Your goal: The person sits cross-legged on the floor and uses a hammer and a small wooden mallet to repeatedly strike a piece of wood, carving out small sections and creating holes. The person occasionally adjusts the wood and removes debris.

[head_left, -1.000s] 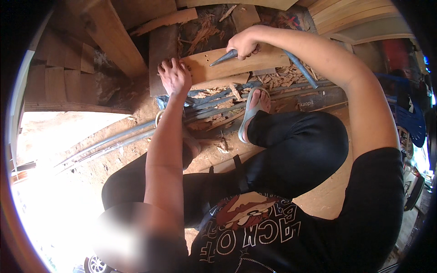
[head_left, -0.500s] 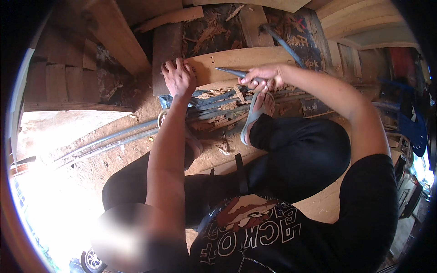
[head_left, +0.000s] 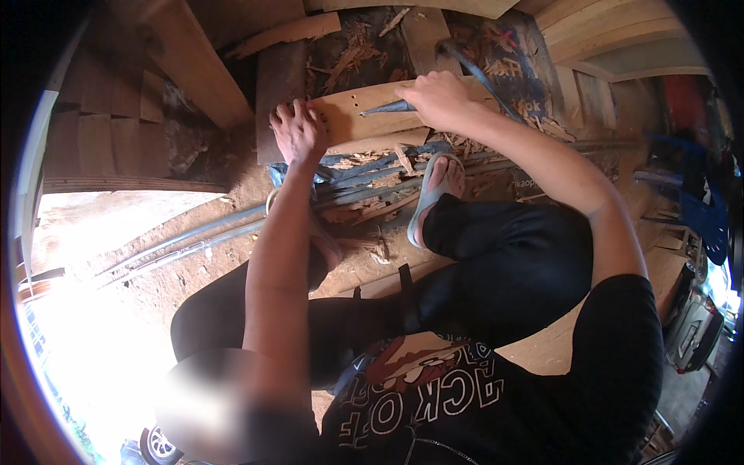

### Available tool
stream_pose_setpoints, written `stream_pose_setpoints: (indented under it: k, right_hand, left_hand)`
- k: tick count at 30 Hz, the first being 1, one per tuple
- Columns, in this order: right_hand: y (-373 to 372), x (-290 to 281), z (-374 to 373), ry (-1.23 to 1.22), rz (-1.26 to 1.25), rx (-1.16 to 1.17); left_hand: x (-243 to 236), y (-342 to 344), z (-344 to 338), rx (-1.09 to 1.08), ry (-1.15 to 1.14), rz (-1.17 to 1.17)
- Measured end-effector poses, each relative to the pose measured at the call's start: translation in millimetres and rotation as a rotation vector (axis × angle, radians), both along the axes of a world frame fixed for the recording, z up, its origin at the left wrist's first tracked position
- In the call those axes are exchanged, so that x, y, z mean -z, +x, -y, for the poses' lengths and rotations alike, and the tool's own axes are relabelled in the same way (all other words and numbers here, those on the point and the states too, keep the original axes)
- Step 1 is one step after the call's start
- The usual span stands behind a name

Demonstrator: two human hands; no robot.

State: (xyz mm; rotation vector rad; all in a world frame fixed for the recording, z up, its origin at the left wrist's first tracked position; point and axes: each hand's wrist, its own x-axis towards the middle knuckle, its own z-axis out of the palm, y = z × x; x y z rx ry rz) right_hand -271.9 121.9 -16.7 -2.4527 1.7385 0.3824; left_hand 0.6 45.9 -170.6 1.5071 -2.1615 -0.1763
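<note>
A long, light-brown wooden board (head_left: 372,103) lies across the work area, with small dark holes near its left part. My left hand (head_left: 299,133) rests on the board's left end, palm down, fingers bent a little and apart. In my right hand (head_left: 440,99) is a dark, pointed metal tool (head_left: 390,108), its tapered tip directed left over the board just below the holes. Whether the tip touches the wood cannot be made out. The tool's rear end is hidden by the hand.
Behind the board lie wood chips (head_left: 360,58) and a dark bar with a bent end (head_left: 484,74). Pipes (head_left: 194,240) run along the ground near my sandalled feet (head_left: 442,190). A thick wooden beam (head_left: 198,62) stands at the left; curved planks (head_left: 604,27) are at the upper right.
My right hand has moved up and slightly left, turning back-up over the tool. The tool's tip has shifted slightly left. My left hand stays on the board's end.
</note>
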Motion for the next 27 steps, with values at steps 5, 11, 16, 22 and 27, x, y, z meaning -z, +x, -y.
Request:
stream_pose_setpoints:
  k: [5,11,16,22,27]
  right_hand:
    - [-33,-18,-30,0.044,0.521,0.377]
    - [-65,-4,-126,0.128,1.065,0.931]
    - [-59,58,-187,0.205,0.910,0.980]
    - [-60,94,-213,0.040,0.979,0.998]
    - [-59,82,-213,-0.098,1.093,0.885]
  left_hand:
    - [3,3,0,-0.006,0.077,0.007]
    - [10,5,4,0.050,-0.041,-0.245]
    - [2,15,-2,0.077,-0.012,-0.244]
    - [-16,32,-2,0.067,-0.032,-0.123]
    - [-41,52,14,0.161,-0.031,0.030]
